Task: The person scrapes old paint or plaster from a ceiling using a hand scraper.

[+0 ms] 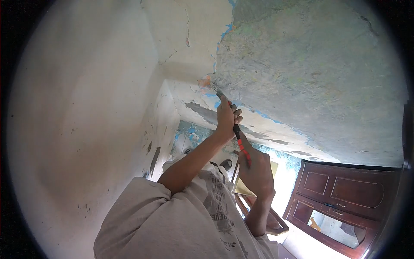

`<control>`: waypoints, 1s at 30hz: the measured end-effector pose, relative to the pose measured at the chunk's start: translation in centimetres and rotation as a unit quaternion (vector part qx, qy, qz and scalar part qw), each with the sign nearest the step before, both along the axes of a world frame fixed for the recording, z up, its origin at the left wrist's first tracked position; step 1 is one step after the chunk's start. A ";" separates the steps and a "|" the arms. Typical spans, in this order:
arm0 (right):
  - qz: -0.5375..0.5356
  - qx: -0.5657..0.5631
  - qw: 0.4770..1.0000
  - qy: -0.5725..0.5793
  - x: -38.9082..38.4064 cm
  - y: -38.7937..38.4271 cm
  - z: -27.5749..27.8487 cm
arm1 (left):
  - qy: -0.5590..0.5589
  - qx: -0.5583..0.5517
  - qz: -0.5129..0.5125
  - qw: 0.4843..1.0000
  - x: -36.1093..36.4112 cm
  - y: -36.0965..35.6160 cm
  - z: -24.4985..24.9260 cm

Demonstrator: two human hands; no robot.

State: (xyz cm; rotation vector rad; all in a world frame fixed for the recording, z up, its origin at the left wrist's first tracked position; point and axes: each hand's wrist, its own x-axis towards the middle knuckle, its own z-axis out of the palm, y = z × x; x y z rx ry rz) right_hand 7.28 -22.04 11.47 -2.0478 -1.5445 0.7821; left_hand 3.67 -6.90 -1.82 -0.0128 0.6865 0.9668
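A long scraping tool with a black and red handle slants up to the wall. My left hand is wrapped round its upper part, close to the metal end. Lower down, my right hand grips the red and black end of the handle. The tool's tip meets the wall near an orange and blue patch, at the edge between cream paint and a bare grey-green wall surface. Blue paint traces run along that edge.
A plain cream wall with cracks and chips rises at the left. A dark wooden cabinet stands at the lower right. Below are a wooden chair or stool and a tiled floor with flakes on it.
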 end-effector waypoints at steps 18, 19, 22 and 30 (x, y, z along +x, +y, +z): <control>0.003 -0.011 1.000 -0.013 -0.9 0.2 1.1 | -0.013 -0.007 -0.013 1.000 -0.4 0.2 0.1; -0.003 -0.006 1.000 -0.001 -1.0 0.2 1.5 | -0.025 -0.020 -0.018 0.999 -0.5 0.2 0.8; -0.009 -0.026 1.000 -0.005 -1.0 0.4 1.1 | -0.011 -0.004 -0.021 1.000 -0.3 0.3 0.1; 0.002 -0.007 1.000 -0.018 -0.7 0.4 1.1 | -0.014 -0.019 -0.025 0.999 -0.2 0.3 0.4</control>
